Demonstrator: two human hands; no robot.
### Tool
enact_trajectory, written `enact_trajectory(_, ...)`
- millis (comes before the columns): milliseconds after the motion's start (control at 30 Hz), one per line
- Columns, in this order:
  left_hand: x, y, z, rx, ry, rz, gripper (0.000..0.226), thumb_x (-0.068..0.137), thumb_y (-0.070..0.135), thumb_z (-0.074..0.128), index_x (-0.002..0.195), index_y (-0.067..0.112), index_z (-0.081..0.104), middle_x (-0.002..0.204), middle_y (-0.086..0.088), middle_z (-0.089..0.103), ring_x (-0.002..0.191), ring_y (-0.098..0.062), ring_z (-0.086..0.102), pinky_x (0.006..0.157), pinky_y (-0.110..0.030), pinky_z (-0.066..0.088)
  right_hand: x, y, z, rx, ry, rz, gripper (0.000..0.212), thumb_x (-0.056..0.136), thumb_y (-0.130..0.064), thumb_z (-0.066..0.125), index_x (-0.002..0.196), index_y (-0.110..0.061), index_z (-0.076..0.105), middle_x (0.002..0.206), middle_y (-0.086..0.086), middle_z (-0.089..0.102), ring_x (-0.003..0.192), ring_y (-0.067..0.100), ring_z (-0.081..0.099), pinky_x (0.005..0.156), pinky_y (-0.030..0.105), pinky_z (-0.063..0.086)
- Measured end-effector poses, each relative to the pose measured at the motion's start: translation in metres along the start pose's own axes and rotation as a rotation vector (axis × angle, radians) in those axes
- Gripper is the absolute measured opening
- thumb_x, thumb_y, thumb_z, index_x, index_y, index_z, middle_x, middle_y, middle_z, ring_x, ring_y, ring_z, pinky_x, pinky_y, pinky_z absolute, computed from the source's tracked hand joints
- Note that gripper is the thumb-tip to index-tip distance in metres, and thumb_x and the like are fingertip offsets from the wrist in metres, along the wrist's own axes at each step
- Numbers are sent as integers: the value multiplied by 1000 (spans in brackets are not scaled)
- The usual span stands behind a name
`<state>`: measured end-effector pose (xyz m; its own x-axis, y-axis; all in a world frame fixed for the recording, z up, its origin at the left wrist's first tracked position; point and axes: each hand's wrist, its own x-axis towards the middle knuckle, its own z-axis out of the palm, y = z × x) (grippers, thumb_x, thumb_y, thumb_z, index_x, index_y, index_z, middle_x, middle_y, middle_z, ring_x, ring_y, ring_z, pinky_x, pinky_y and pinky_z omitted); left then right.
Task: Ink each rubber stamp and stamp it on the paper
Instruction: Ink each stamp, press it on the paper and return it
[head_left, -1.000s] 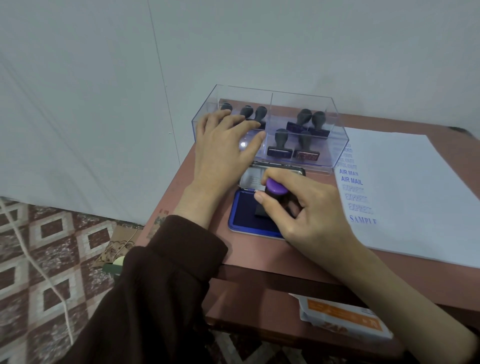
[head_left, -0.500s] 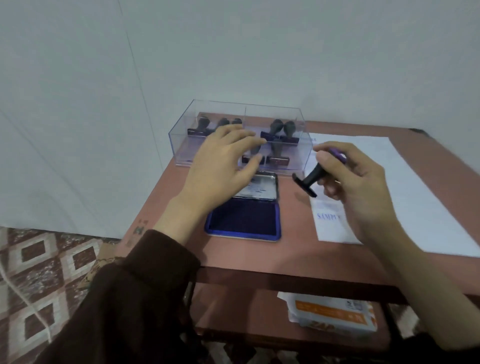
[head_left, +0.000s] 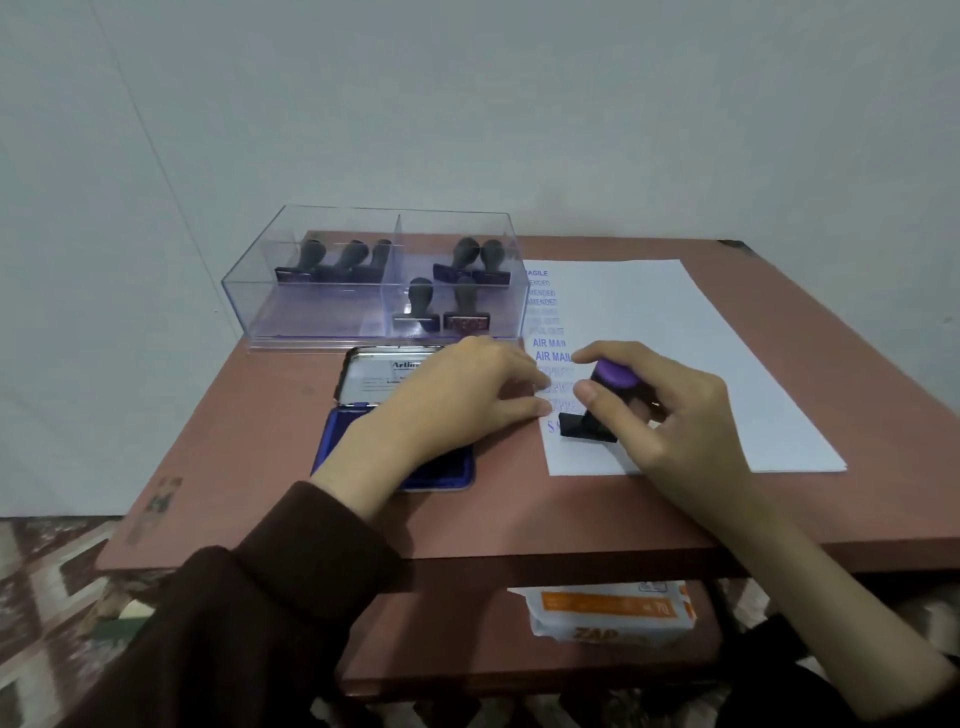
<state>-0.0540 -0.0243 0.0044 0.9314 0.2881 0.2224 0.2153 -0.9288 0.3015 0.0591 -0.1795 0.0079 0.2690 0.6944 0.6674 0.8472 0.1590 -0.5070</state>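
Note:
My right hand (head_left: 675, 415) grips a black rubber stamp (head_left: 587, 428) with a purple cap, its base pressed onto the white paper (head_left: 701, 364) near the lower left corner, over a printed line. A column of blue printed words runs down the paper's left edge. My left hand (head_left: 457, 400) lies flat, fingers spread, over the open blue ink pad (head_left: 358, 431), fingertips touching the paper's left edge. It holds nothing. A clear plastic box (head_left: 311, 322) behind the pad holds several more stamps in two compartments.
The brown table (head_left: 249, 441) stands against a white wall, its left edge over a patterned floor. On the shelf under the table lies a white and orange packet (head_left: 608, 613).
My right hand lifted the stamp off the ink pad, carried it right and set it down on the paper. My left hand slid from the box onto the ink pad.

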Motion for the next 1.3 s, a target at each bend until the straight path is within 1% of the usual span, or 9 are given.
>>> enact_trajectory(133, 3, -2, 1, -14, -8, -20, 35, 85, 47, 59, 112, 27, 67, 117, 11, 64, 106, -14, 56, 89, -36, 45, -1, 1, 0, -25, -29, -39, 22, 84, -26, 63, 98, -10, 68, 73, -21, 50, 53, 3, 40, 51, 8, 33)
enact_trajectory(267, 3, -3, 1, -20, 3, -22, 35, 85, 49, 60, 112, 29, 68, 115, 13, 65, 102, -11, 57, 86, -34, 46, 0, 0, 1, -42, -60, -73, 21, 81, -18, 70, 98, -6, 68, 72, -31, 43, 58, -8, 45, 57, 0, 31)
enact_trajectory(433, 4, -4, 1, -38, 3, -20, 34, 84, 48, 61, 110, 28, 68, 113, 13, 66, 101, -12, 58, 85, -34, 46, 0, -1, 1, -11, -90, -74, 24, 82, -27, 66, 98, -8, 69, 71, -29, 46, 56, -6, 44, 56, 2, 32)
enact_trajectory(500, 5, -4, 1, -41, -4, -14, 33, 84, 47, 60, 109, 28, 68, 113, 13, 66, 100, -12, 59, 84, -34, 47, 0, -1, 2, -18, -101, -77, 21, 81, -21, 70, 97, -7, 69, 75, -31, 47, 57, -8, 46, 56, 1, 32)
enact_trajectory(567, 5, -5, 1, -48, -10, -7, 32, 84, 47, 60, 109, 28, 68, 112, 12, 66, 100, -12, 59, 84, -35, 47, -1, -1, 3, -21, -112, -78, 19, 80, -14, 69, 97, -6, 70, 80, -32, 49, 59, -10, 48, 56, 0, 32)
enact_trajectory(733, 6, -7, 1, -53, -19, -3, 31, 84, 47, 59, 108, 30, 68, 111, 13, 66, 97, -12, 60, 81, -35, 48, 1, 0, 2, -17, -153, -73, 14, 80, -7, 69, 94, -4, 69, 79, -32, 49, 62, -12, 51, 58, -2, 32)
enact_trajectory(867, 8, -7, 0, -38, -36, -5, 31, 84, 47, 60, 108, 29, 68, 112, 13, 66, 93, -11, 59, 79, -32, 47, 0, 0, 3, -36, -161, -75, 14, 80, -5, 69, 94, -2, 68, 81, -32, 47, 66, -17, 51, 62, -3, 32)
enact_trajectory(1033, 9, -7, -1, -28, -50, -6, 31, 82, 49, 59, 104, 29, 69, 111, 13, 67, 97, -12, 59, 81, -34, 47, -1, 0, 3, -64, -164, -78, 15, 79, -4, 70, 94, -2, 68, 81, -34, 43, 67, -22, 48, 64, -5, 31)
enact_trajectory(1300, 11, -8, -2, -15, -72, -17, 35, 81, 52, 58, 108, 32, 68, 111, 13, 65, 94, -12, 56, 80, -36, 48, -1, -1, 4, -80, -160, -82, 15, 80, -7, 68, 94, -1, 68, 82, -35, 41, 68, -24, 46, 66, -6, 30)
